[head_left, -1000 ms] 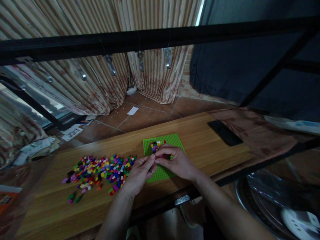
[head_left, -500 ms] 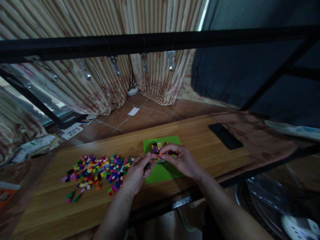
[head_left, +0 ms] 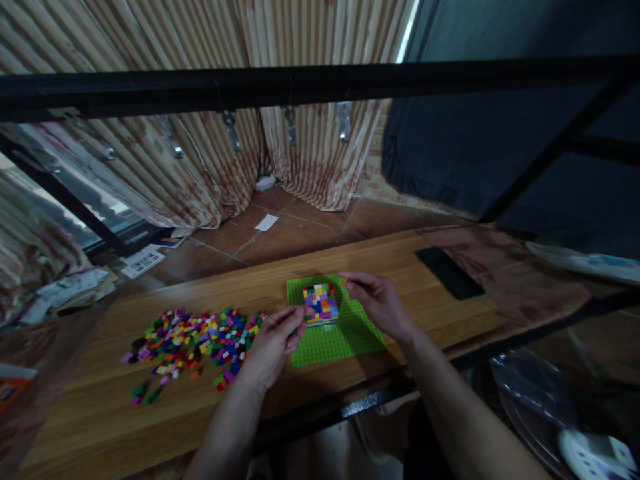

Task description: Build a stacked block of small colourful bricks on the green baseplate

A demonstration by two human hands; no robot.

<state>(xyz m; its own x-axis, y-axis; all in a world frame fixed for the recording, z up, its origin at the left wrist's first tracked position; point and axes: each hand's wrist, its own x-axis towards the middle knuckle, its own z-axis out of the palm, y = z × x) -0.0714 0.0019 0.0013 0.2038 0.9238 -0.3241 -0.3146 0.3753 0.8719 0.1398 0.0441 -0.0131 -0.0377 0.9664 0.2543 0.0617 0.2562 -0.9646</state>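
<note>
A square build of many coloured toy bricks (head_left: 320,303) sits on the green studded baseplate (head_left: 345,343). My left hand (head_left: 275,340) is at the near left corner of the build, its fingers curled and thumb against the forefinger. Whatever lies inside those fingers is hidden. Over the baseplate's right part is my right hand (head_left: 377,303), pinching a small orange brick (head_left: 345,283) between thumb and forefinger, apart from the build.
Loose coloured bricks (head_left: 200,340) lie spread on the wooden table (head_left: 90,400), left of the baseplate. A black phone-like slab (head_left: 450,272) rests at the right. Beyond the table runs a dark metal bar (head_left: 300,85) with hanging clips.
My right hand has drawn away from the build to the right with the orange brick, uncovering the build's top. My left hand has hardly moved.
</note>
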